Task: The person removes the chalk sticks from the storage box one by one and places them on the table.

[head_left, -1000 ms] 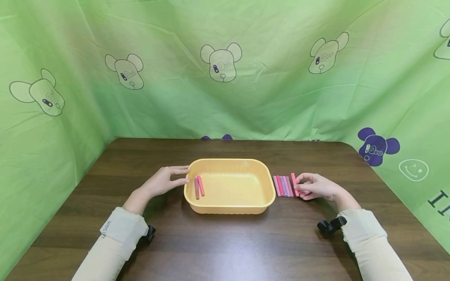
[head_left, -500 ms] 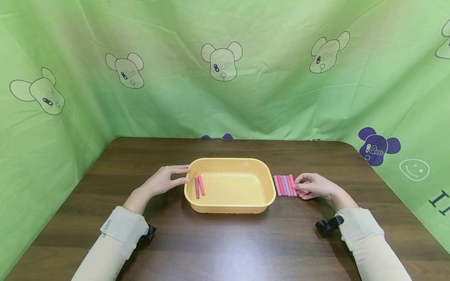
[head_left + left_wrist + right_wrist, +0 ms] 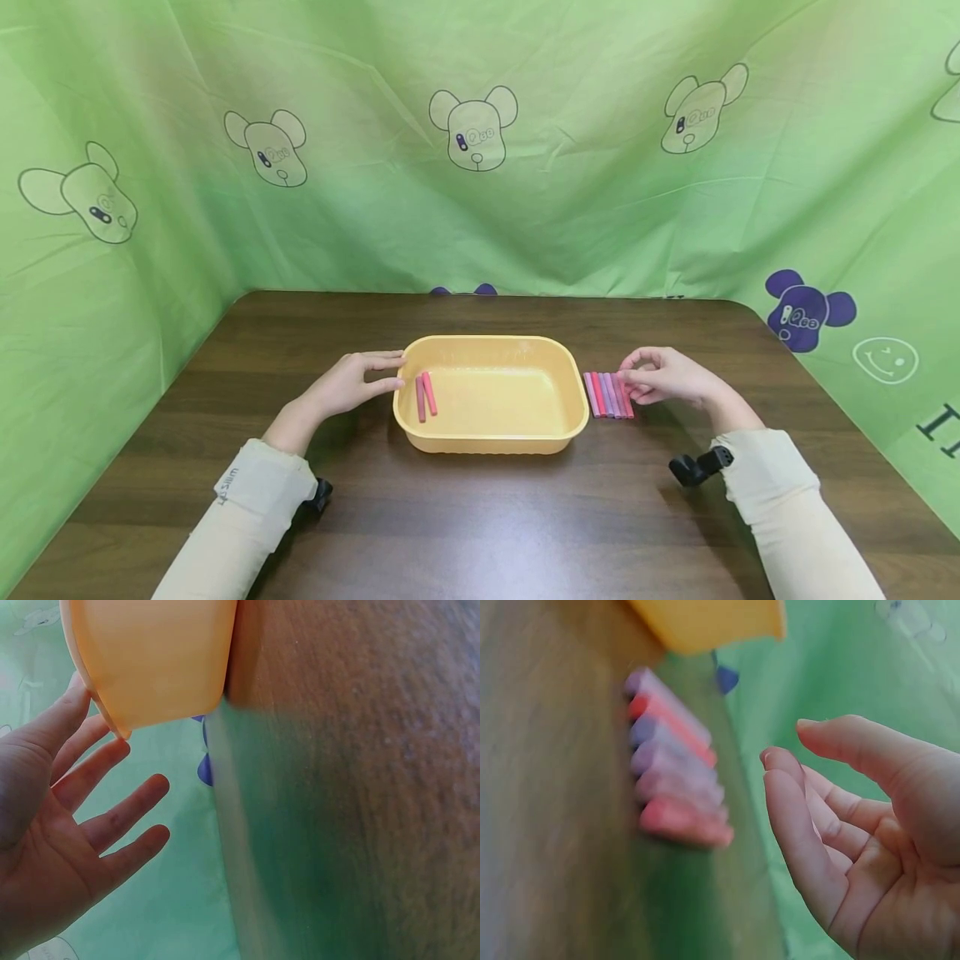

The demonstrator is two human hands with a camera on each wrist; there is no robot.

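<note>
A yellow plastic basin (image 3: 491, 438) stands mid-table. Inside, at its left end, lie a dull-red chalk stick (image 3: 421, 400) and a pink chalk stick (image 3: 430, 394). My left hand (image 3: 337, 387) touches the basin's left rim; the left wrist view has the thumb and some fingertips at that rim, the other fingers spread. Just right of the basin, a tight row of chalk sticks (image 3: 608, 396) in purples, pinks and red lies side by side. Over its right end hovers my right hand (image 3: 666, 379); in the right wrist view the thumb and forefinger are apart, holding nothing.
The brown wooden table (image 3: 487, 517) extends in front of and around the basin. Behind it hangs a green cloth (image 3: 570, 217) printed with mouse-like heads. Each wrist carries a small black camera (image 3: 700, 467) near the sleeve cuff.
My right hand has slid the pinkish-red chalk stick left against the row's right end, then let go and moved up and slightly left. The left hand has stayed at the rim.
</note>
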